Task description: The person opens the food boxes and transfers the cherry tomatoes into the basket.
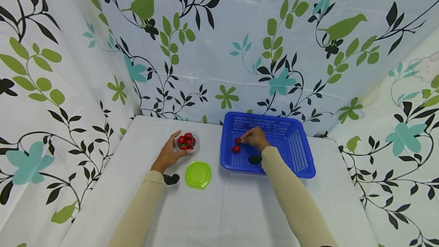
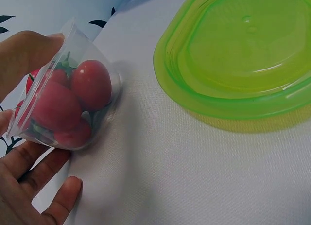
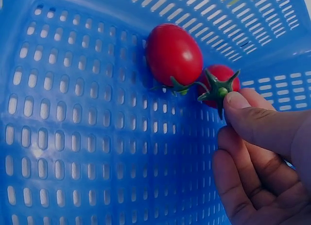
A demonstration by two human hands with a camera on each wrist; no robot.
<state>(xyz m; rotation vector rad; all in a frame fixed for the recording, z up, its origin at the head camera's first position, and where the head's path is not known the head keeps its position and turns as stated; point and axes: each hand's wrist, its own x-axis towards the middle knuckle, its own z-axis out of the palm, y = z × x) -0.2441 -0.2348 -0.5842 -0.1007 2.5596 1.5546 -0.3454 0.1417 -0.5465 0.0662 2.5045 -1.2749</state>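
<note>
A clear plastic cup (image 2: 73, 36) holding several red cherry tomatoes (image 2: 91, 85) stands on the white table at the left. My left hand (image 1: 169, 154) grips it from the side, thumb at the rim and fingers around the far side in the left wrist view. Inside the blue basket (image 1: 268, 115), my right hand (image 1: 255, 138) pinches a cherry tomato (image 3: 224, 72) at its green stem between thumb and forefinger. Right beside it, a second cherry tomato (image 3: 174, 54) lies on the basket's slotted floor, its green stalk facing the fingers.
A bright green lid (image 1: 198, 175) lies flat on the table, just in front of the cup and left of the basket. Behind the table hangs a white curtain (image 1: 212, 56) printed with leaves and birds. Side curtains flank the table.
</note>
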